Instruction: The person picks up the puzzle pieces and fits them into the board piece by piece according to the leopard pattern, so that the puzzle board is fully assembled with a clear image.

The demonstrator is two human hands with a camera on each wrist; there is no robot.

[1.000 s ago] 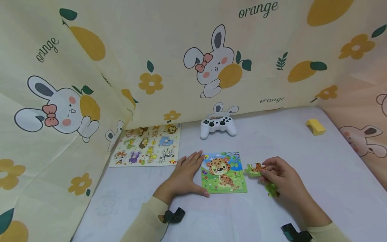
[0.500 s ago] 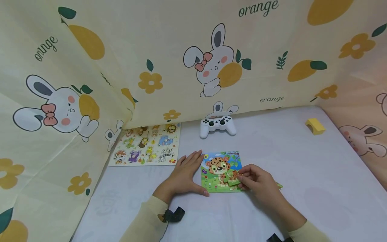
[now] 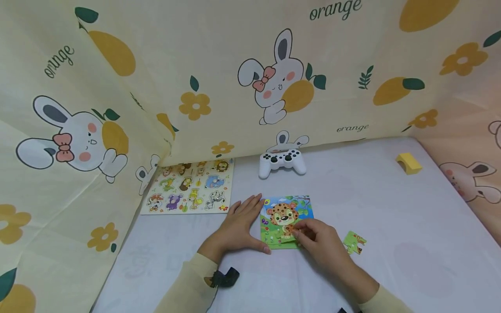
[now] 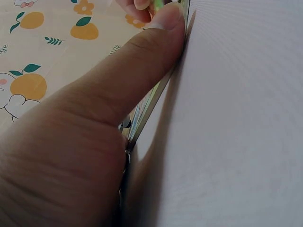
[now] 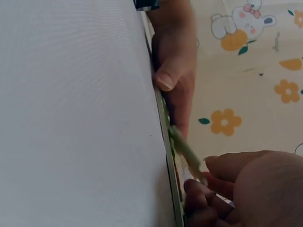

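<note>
A square leopard jigsaw puzzle (image 3: pixel 274 219) lies on the white table in the head view. My left hand (image 3: pixel 242 230) rests along its left side, fingers straight and thumb at the lower left corner. Between thumb and fingers, my right hand (image 3: pixel 322 243) pinches a puzzle piece (image 5: pixel 188 153) over the lower middle of the puzzle. In the right wrist view the piece is tilted, one end low against the puzzle face. The right hand hides the puzzle's lower right part in the head view. Just right of that hand lies a loose green puzzle piece (image 3: pixel 355 242).
A white game controller (image 3: pixel 282 162) sits behind the puzzle, near the printed cloth backdrop (image 3: pixel 219 87). At the back left is an animal picture board (image 3: pixel 192 191). A yellow arch block (image 3: pixel 409 163) stands at the back right.
My right hand has carried its puzzle piece leftward from beside the puzzle to over its lower middle, uncovering the loose green piece. The left hand has stayed in place.
</note>
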